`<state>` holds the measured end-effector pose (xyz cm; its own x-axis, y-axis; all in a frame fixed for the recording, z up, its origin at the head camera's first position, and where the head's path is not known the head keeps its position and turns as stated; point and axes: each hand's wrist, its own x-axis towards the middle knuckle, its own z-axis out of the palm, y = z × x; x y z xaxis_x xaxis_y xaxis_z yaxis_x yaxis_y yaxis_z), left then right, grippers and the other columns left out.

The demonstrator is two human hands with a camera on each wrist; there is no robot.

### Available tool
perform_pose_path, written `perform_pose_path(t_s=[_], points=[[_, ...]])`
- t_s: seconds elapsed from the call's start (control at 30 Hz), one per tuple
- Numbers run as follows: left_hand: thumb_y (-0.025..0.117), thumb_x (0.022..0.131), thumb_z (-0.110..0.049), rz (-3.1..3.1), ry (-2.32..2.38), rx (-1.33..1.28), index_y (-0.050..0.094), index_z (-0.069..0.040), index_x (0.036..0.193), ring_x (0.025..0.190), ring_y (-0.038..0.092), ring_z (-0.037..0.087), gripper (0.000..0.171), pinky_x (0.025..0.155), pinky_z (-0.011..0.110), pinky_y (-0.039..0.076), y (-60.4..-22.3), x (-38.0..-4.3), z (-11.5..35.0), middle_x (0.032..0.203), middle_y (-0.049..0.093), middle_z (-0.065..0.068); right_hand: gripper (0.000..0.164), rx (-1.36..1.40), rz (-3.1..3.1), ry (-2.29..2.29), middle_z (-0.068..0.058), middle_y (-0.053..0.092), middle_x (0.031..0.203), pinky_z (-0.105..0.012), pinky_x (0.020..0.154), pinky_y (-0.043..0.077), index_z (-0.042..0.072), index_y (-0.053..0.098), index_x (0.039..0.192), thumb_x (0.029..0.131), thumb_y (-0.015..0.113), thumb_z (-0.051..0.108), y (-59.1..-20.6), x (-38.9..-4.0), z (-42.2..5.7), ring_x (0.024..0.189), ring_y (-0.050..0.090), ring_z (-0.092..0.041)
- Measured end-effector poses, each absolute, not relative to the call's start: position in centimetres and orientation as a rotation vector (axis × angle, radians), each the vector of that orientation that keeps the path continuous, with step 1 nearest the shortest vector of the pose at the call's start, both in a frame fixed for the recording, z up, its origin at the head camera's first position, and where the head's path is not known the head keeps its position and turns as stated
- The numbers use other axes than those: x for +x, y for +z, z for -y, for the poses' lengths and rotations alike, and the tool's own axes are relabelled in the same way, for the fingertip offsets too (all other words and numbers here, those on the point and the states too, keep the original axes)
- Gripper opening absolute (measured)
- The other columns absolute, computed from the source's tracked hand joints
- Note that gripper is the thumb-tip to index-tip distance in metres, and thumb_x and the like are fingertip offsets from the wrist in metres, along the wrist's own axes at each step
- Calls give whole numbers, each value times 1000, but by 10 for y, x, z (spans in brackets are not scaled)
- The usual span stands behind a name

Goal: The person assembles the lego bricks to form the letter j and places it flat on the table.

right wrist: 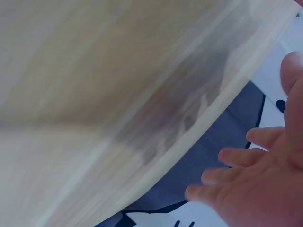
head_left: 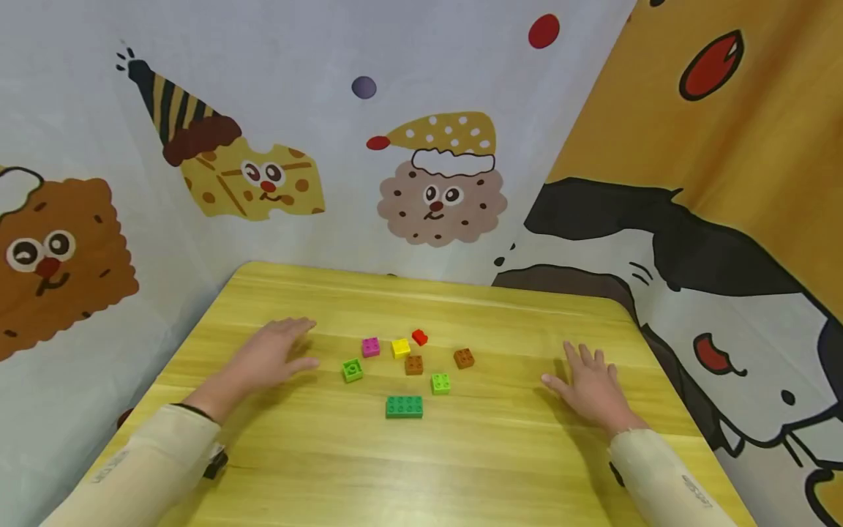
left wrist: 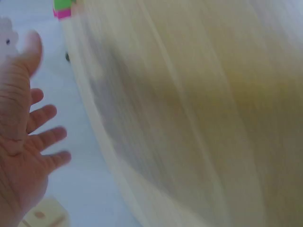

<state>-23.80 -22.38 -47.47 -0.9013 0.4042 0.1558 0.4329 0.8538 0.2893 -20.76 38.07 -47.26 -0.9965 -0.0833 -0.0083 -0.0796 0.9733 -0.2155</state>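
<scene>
Pale sleeves [head_left: 148, 457] lead to a left hand [head_left: 268, 359] and a right hand [head_left: 590, 386], both empty, fingers spread, flanking eight toy bricks [head_left: 405, 408] on a wood-grain table [head_left: 329, 476], where a careless reach for the yellow brick [head_left: 400, 349] could knock the close-set red brick [head_left: 420, 337] askew.

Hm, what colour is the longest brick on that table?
The longest brick is green, a deeper green than the two lime ones; the head view shows it best.

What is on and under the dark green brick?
The dark green brick has only studs on top. Under it lies the table; the patch it covers is hidden.
</scene>
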Motion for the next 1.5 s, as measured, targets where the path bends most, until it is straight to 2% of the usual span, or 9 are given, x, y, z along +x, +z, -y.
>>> perform_pose_path(t_s=[0.1,0.23,0.4,0.7,0.87,1.13,1.23,1.33,1.5], points=[[75,100,-43,2874,-484,-729,61,-4,148,136,60,46,63,115,63,47,-472,-236,207,148,64,23,82,-194,-3123,-427,-38,39,162,-78,119,29,-4,38,162,106,63,50,-468,-212,-373,148,34,-64],[78,99,-38,2813,-462,-820,71,-8,135,129,67,39,48,111,59,52,-466,-229,182,138,71,16,65,-273,-3100,-513,-30,52,157,-70,115,42,-1,49,156,107,65,39,-462,-219,-356,143,50,-54],[80,97,-36,2760,-412,-959,77,-11,125,125,69,33,38,112,57,52,-464,-224,157,131,75,10,59,-301,-3064,-552,-27,54,158,-69,116,43,4,53,155,108,65,37,-461,-225,-339,144,51,-52],[83,93,-41,2640,-353,-1180,81,-13,116,124,70,29,36,112,53,53,-462,-211,125,129,77,8,55,-348,-3069,-609,-26,58,154,-66,109,49,4,57,152,108,65,36,-461,-228,-324,135,60,-48],[81,93,-44,2629,-378,-1265,81,-14,117,124,70,26,39,111,48,55,-466,-206,110,130,76,6,54,-364,-3058,-613,-25,58,153,-65,106,52,4,57,151,108,65,36,-462,-227,-320,132,62,-46],[79,94,-46,2736,-432,-1258,77,-15,128,128,68,23,46,112,45,55,-474,-200,95,136,73,3,53,-353,-3036,-628,-24,59,152,-63,103,55,6,57,152,108,65,36,-463,-227,-317,131,64,-45],[79,95,-46,2760,-447,-1270,76,-18,130,128,68,22,45,112,44,55,-476,-200,89,136,73,2,51,-359,-3047,-639,-21,64,147,-58,97,58,7,60,149,108,66,36,-465,-228,-315,123,68,-40],[80,94,-44,2774,-469,-1288,75,-19,131,127,68,20,45,112,43,55,-478,-199,84,136,73,1,47,-371,-3058,-659,-17,70,138,-49,88,61,8,65,145,107,68,35,-467,-228,-312,110,71,-30],[81,93,-40,2794,-485,-1314,76,-18,130,126,68,19,43,112,41,55,-481,-199,77,135,73,1,39,-415,-3065,-704,-10,76,123,-39,80,58,8,71,137,105,71,30,-471,-229,-303,96,68,-18]])
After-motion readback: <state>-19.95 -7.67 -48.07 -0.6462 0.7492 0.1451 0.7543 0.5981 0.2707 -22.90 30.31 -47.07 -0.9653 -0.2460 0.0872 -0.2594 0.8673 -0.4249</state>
